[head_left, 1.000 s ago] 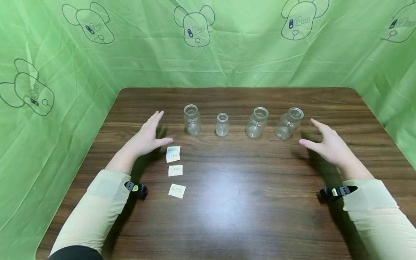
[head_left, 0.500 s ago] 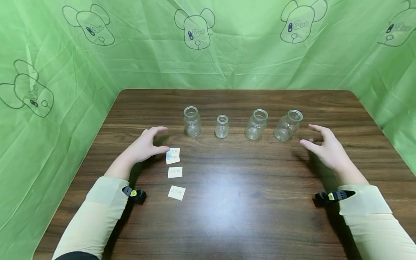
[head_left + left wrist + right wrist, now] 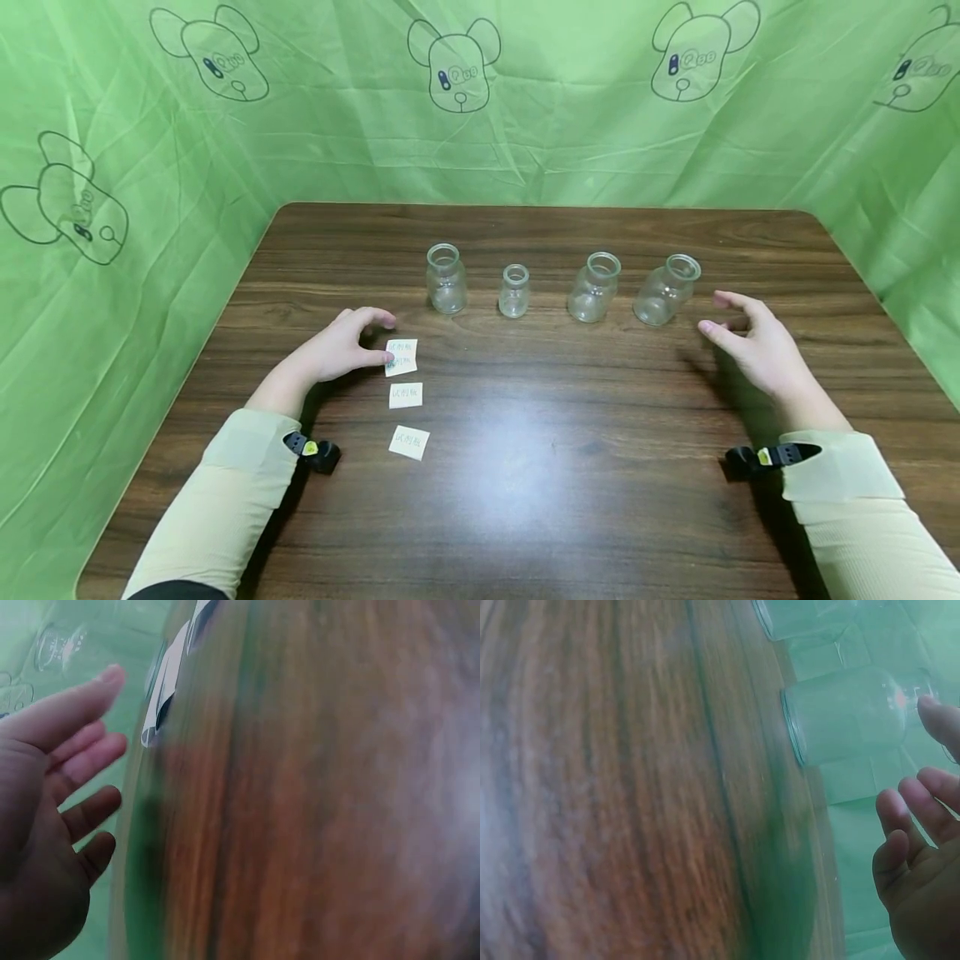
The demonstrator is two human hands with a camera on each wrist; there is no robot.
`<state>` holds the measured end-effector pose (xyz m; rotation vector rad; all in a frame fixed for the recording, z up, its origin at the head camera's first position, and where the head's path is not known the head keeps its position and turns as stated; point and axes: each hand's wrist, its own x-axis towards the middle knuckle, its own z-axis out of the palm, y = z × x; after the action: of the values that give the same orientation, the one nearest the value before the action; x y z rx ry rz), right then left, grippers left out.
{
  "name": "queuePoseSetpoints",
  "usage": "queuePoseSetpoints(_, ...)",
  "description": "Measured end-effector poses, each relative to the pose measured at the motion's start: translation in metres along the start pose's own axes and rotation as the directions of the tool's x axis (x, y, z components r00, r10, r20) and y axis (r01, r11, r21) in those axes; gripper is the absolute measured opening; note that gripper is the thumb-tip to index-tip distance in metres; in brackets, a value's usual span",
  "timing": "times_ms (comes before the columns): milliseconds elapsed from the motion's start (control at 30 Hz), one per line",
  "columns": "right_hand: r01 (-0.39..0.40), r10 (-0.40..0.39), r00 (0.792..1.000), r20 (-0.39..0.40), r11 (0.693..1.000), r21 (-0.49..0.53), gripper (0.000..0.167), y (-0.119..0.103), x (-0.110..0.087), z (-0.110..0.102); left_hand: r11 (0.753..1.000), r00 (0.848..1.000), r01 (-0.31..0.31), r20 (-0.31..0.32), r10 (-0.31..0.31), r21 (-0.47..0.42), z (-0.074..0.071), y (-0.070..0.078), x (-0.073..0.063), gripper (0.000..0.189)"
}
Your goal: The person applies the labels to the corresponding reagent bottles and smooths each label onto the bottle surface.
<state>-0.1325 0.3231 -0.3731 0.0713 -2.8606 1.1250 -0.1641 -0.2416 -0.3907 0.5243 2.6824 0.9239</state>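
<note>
My left hand hovers at the left edge of the farthest paper label, its thumb tip overlapping the label in the head view. Its fingers are loosely bent with nothing between them. In the left wrist view, paper labels curl up off the table beyond the fingers. My right hand hangs relaxed beside the rightmost glass jar, apart from it and holding nothing. The right wrist view has that jar standing just past the thumb. Handwriting marks the labels.
A row of glass jars stands across the back: a larger jar at left, a small jar, and another larger jar. Two more labels, a middle one and a near one, lie on the wooden table. Green cloth surrounds it.
My left hand has come down toward the near side, its fingers bending and its thumb reaching over the farthest label. The right hand has lowered slightly, fingers more bent. Jars and labels stay put.
</note>
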Motion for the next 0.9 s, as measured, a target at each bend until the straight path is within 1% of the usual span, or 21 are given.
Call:
queuePoseSetpoints(100, -0.005, 0.005, 1.0, 0.005, 1.0, -0.001, 0.06, 0.0005, 0.0003, 0.0003, 1.0, 1.0, -0.005, 0.018, 0.005, 0.027, 0.0033, -0.0018, 0.001, 0.051)
queuePoseSetpoints(167, 0.008, -0.008, 1.0, 0.024, 1.0, 0.003, 0.059, 0.0015, 0.0007, 0.0006, 0.999, 1.0, -0.006, 0.019, 0.006, 0.046, 0.0053, -0.0032, 0.0014, 0.049)
queuePoseSetpoints(333, 0.041, -0.042, 0.997, 0.06, 0.999, 0.009, 0.058, 0.0031, 0.0002, 0.0012, 0.996, 0.999, -0.047, 0.016, 0.045, 0.079, 0.0079, -0.0046, 0.0018, 0.043)
queuePoseSetpoints(400, 0.036, -0.036, 0.998, 0.055, 0.999, 0.002, 0.057, 0.0029, -0.0005, 0.0017, 0.993, 0.998, -0.065, 0.019, 0.064, 0.1, 0.0082, -0.005, 0.0022, 0.038)
queuePoseSetpoints(533, 0.023, -0.022, 0.999, 0.043, 1.0, -0.012, 0.056, 0.0031, -0.0013, 0.0028, 0.988, 0.997, -0.076, 0.026, 0.073, 0.134, 0.0086, -0.0049, 0.0045, 0.031)
queuePoseSetpoints(767, 0.029, -0.028, 0.999, 0.044, 0.999, -0.025, 0.055, 0.0026, -0.0032, 0.0033, 0.992, 0.998, -0.066, 0.02, 0.064, 0.108, 0.0066, -0.002, 0.0052, 0.026)
queuePoseSetpoints(900, 0.052, -0.052, 0.998, 0.035, 0.999, -0.002, 0.053, -0.0009, -0.0055, 0.0045, 0.994, 0.999, -0.045, 0.005, 0.044, 0.097, 0.0034, 0.0015, 0.0044, 0.025)
